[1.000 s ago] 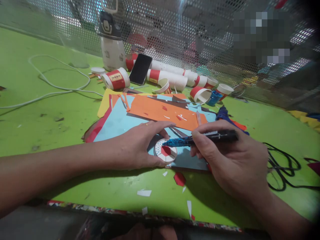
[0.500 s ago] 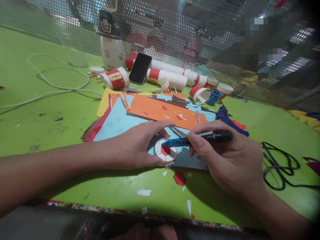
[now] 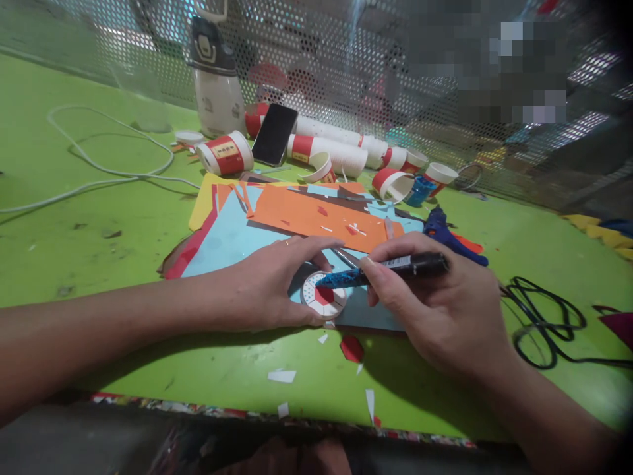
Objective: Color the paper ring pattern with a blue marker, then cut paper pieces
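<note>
My left hand [image 3: 270,284] rests on the paper sheets, thumb and fingers closed around the edge of a small white disc [image 3: 337,305]. On the disc are a red hexagon [image 3: 325,296], dark lines running outward and blue dots on its left part. A black marker [image 3: 420,265] with a blue-smeared front end is pinched in my right hand [image 3: 445,310]. Its tip is over the disc, close to the hexagon's upper left edge; whether it touches, I cannot tell. Under both hands lie light blue paper [image 3: 232,234] and a strip of orange paper [image 3: 287,211].
White scraps [image 3: 281,376] and a red paper hexagon [image 3: 351,349] lie in front. Behind stand a bottle [image 3: 215,99], a leaning phone [image 3: 275,135], paper cups [image 3: 227,155] and a blue-filled cup [image 3: 420,190]. At right are a blue glue gun [image 3: 448,234] and black cable [image 3: 548,323].
The whole view has shifted slightly. My right hand and the marker have moved a little left, with the tip still over the disc. My left hand keeps its hold.
</note>
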`<state>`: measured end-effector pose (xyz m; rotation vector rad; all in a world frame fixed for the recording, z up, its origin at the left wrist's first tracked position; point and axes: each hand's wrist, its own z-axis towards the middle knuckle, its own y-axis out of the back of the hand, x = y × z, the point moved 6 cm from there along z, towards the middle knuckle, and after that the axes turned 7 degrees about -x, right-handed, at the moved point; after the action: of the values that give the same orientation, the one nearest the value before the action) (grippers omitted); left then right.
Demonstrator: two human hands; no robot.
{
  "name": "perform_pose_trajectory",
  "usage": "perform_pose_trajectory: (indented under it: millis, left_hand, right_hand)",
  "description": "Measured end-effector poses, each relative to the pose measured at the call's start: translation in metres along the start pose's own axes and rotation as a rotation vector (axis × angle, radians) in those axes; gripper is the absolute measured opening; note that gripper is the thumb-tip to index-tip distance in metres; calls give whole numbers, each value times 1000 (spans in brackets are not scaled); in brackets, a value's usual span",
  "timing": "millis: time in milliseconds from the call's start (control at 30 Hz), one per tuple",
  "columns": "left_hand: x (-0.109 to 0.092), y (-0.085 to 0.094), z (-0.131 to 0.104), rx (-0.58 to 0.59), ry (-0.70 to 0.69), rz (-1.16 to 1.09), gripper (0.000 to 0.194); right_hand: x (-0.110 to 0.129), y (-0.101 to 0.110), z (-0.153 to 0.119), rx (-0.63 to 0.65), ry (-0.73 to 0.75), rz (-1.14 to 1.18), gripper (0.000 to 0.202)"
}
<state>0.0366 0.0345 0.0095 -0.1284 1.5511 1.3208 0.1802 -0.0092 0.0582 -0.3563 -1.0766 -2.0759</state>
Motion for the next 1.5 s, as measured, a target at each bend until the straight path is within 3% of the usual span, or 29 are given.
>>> perform_pose_trajectory:
  millis: [200, 467, 667, 967, 1167, 1500]
  left_hand:
    - [2, -1, 0, 6, 17, 9, 69]
    - [3, 0, -1, -9, 26, 12, 74]
    - [3, 0, 0, -8, 7, -5, 76]
    - [5, -2, 1, 12, 16, -24, 72]
    - [4, -2, 1, 5, -9, -12, 73]
    - [5, -1, 0, 6, -32, -27, 74]
  right_hand:
    - [0, 1, -3, -11, 12, 38, 7]
    - [-5, 19, -3, -211, -76, 26, 11]
    - [-5, 11, -5, -120, -18, -18, 10]
    - [-6, 9, -3, -154, 5, 11, 13]
    - [-3, 3, -1, -92, -19, 45, 13]
    - [-6, 4, -3, -96, -26, 27, 14]
